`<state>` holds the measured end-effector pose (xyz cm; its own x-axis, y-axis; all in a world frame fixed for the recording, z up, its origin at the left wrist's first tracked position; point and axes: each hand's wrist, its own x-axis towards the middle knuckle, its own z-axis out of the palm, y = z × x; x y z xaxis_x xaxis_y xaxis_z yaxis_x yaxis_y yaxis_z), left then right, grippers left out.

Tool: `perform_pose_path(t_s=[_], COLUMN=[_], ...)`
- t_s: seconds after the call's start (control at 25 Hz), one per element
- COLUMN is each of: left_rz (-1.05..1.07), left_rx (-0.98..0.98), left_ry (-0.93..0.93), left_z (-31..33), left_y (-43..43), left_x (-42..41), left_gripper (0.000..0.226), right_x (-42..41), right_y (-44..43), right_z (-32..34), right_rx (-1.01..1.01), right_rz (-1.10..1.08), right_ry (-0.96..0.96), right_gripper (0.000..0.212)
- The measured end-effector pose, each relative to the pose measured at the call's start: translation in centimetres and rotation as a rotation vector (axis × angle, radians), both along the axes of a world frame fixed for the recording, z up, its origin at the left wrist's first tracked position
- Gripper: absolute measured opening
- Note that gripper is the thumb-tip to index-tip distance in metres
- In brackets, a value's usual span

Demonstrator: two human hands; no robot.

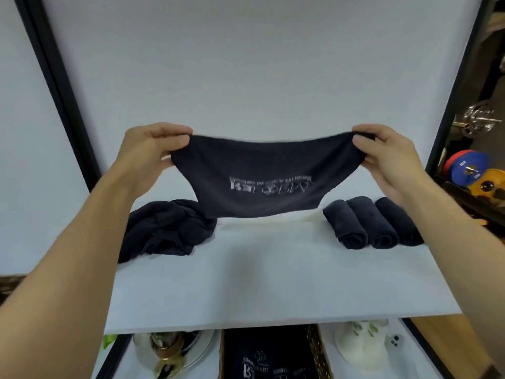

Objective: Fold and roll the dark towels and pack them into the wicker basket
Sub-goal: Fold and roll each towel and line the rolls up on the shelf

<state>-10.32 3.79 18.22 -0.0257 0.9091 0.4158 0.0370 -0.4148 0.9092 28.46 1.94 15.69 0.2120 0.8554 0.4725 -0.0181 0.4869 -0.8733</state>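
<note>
I hold a dark towel point(262, 181) with pale printed lettering stretched in the air above the white shelf point(246, 283). My left hand point(149, 154) pinches its upper left corner and my right hand point(390, 160) pinches its upper right corner. A crumpled heap of dark towels point(166, 231) lies on the shelf at the left. Three rolled dark towels point(374, 222) lie side by side at the right. The wicker basket point(318, 351) sits below the shelf's front edge, with dark printed towels point(267, 356) inside it.
A white wall stands behind the shelf, framed by black posts point(54, 72). Coloured weight plates point(464, 168) and metal gear sit at the far right. Below, a glass dish with a brass object point(166, 351) is left of the basket and a white ornament point(360, 346) is right of it.
</note>
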Motion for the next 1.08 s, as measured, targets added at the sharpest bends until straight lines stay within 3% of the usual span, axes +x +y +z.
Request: perform_pose_path(t_s=[0.12,0.24,0.32,0.48,0.6,0.76,0.88,0.96,1.08], left_rz=[-0.116,-0.202,-0.171,0.089,0.26,0.343,0.393,0.307,0.018], left_rx=[-0.259,-0.524,-0.59,-0.468,-0.384,-0.378,-0.264,-0.052,-0.114], left_ry=[0.102,0.304,0.352,0.342,0.458,0.747,1.141,1.272,1.393], left_z=[-6.5,-13.3,-15.7,-16.9,-17.9,-20.2,-22.7,-24.5,-26.7], left_y=[-2.0,-2.6,-1.7,3.2,8.5,14.5,15.6,14.0,11.5], left_x=[-1.0,-1.6,-1.4,0.8,2.4,3.4,5.1,7.7,9.9], left_gripper=[0.027,0.027,0.025,0.017,0.014,0.013,0.021,0.037,0.07], right_x=[0.4,0.8,1.1,1.3,0.7,-0.5,-1.9,-3.6,-5.4], right_y=[-3.1,-5.0,-4.7,0.9,6.9,12.6,13.9,14.2,15.1], right_z=[-6.4,-12.5,-14.8,-16.1,-16.8,-19.3,-21.6,-22.5,-23.8], right_rx=[-0.215,-0.507,-0.619,-0.562,-0.488,-0.556,-0.491,-0.292,-0.318], right_rz=[0.108,0.196,0.231,0.029,-0.149,-0.326,-0.413,-0.33,-0.005], right_ry=[-0.034,-0.214,-0.32,-0.386,-0.551,-0.987,-1.347,-1.355,-1.391], right_gripper=[0.03,0.02,0.02,0.016,0.014,0.025,0.034,0.041,0.048])
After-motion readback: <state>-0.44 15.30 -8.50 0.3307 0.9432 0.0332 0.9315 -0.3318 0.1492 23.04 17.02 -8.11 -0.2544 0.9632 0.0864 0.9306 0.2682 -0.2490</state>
